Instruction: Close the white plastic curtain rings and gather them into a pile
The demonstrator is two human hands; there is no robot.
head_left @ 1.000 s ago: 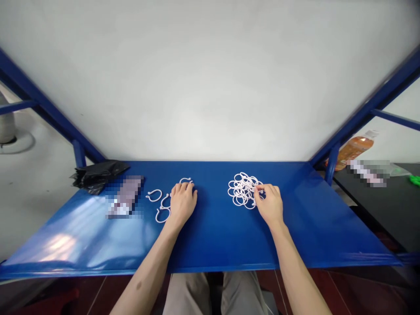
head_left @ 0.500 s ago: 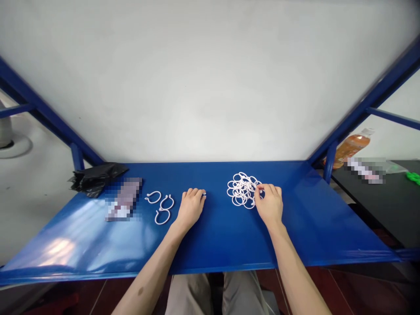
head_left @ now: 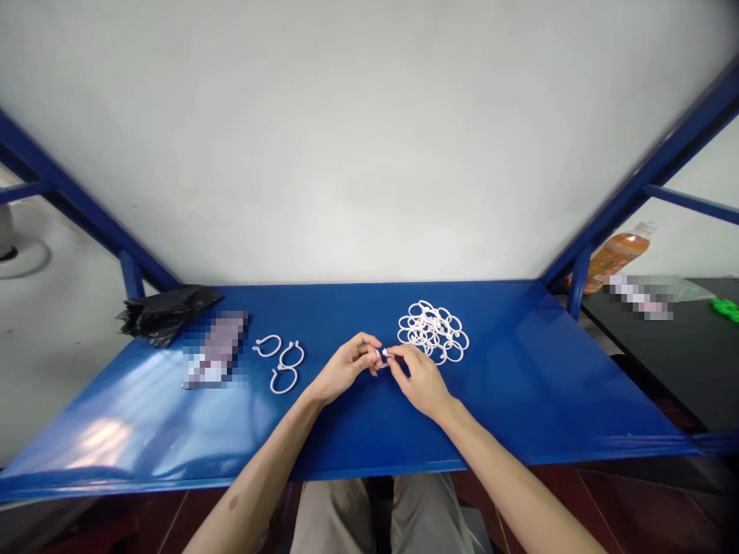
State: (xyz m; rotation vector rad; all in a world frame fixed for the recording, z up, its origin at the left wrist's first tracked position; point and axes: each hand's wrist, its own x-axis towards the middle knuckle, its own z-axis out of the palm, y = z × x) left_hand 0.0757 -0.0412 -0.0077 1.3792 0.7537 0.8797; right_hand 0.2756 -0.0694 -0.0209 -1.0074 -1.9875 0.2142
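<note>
My left hand (head_left: 345, 365) and my right hand (head_left: 419, 377) meet over the middle of the blue table (head_left: 519, 415). Both pinch a small white ring piece (head_left: 383, 353) between their fingertips. Just behind and to the right lies a pile of several white plastic rings (head_left: 433, 332). Three open white rings (head_left: 281, 359) lie apart on the table to the left of my left hand.
A blurred flat packet (head_left: 215, 348) and a crumpled black bag (head_left: 165, 311) lie at the table's left rear. A white wall stands behind. An orange bottle (head_left: 616, 258) rests on a dark table at the right, beyond the blue frame.
My right hand left the ring pile and moved left. My left hand rose from the table and moved right. Both now meet, pinching a ring piece.
</note>
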